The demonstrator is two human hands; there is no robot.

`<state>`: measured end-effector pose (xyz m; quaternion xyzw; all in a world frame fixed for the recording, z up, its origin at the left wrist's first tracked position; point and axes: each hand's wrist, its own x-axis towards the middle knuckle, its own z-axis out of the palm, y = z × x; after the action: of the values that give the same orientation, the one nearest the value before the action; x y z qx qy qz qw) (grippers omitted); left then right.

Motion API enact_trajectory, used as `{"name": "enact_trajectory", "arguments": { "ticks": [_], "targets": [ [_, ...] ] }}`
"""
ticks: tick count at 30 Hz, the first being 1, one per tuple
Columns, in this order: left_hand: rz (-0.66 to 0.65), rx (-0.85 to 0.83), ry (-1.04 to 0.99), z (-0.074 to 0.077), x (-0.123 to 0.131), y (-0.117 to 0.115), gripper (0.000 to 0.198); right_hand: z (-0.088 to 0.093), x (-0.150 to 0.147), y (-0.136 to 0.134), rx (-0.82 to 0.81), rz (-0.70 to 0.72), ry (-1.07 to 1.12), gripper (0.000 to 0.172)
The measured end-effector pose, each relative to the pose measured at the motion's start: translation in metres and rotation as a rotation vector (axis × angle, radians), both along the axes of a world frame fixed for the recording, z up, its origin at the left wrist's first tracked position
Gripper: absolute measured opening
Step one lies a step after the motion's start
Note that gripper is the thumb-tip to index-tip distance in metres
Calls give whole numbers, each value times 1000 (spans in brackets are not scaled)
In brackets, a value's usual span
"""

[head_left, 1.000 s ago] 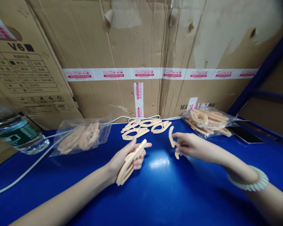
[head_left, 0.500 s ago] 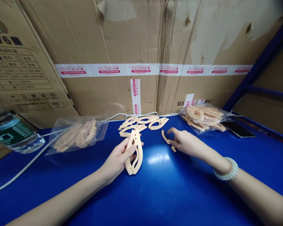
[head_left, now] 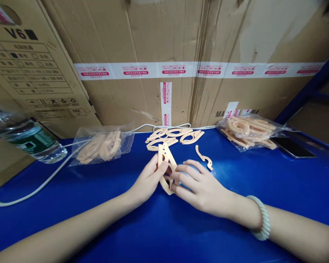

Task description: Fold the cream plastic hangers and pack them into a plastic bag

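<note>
A beige folding clothes hanger (head_left: 167, 157), folded into a narrow loop, is held up over the blue table. My left hand (head_left: 148, 179) is closed on its left side, with the thumb across the front. The fingers of my right hand (head_left: 200, 186) are bent around its lower right side, covering part of that edge. A separate beige hanger hook (head_left: 207, 160) lies on the table just beyond my right hand. Behind the held piece lie several more folded hangers (head_left: 192, 137) in a loose group.
Clear bags of beige hanger parts lie at left (head_left: 98, 148) and right (head_left: 244, 131). A black phone (head_left: 294, 148) rests beside the right bag. A water bottle (head_left: 30, 138) and white cable (head_left: 41, 186) are at left. Cardboard boxes (head_left: 142, 40) wall off the back.
My right hand has left the hook on the table and come left to grip the hanger in my left hand. The view has shifted slightly.
</note>
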<state>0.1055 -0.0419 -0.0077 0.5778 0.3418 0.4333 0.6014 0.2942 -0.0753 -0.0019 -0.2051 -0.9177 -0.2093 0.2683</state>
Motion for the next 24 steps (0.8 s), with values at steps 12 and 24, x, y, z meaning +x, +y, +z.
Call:
{"name": "enact_trajectory", "arguments": {
  "ticks": [12, 24],
  "targets": [
    [77, -66, -74, 3, 2, -4, 39, 5, 8, 3, -158, -314, -145, 18],
    [32, -234, -112, 6, 2, -2, 41, 10, 10, -1, -135, -157, -105, 26]
  ]
}}
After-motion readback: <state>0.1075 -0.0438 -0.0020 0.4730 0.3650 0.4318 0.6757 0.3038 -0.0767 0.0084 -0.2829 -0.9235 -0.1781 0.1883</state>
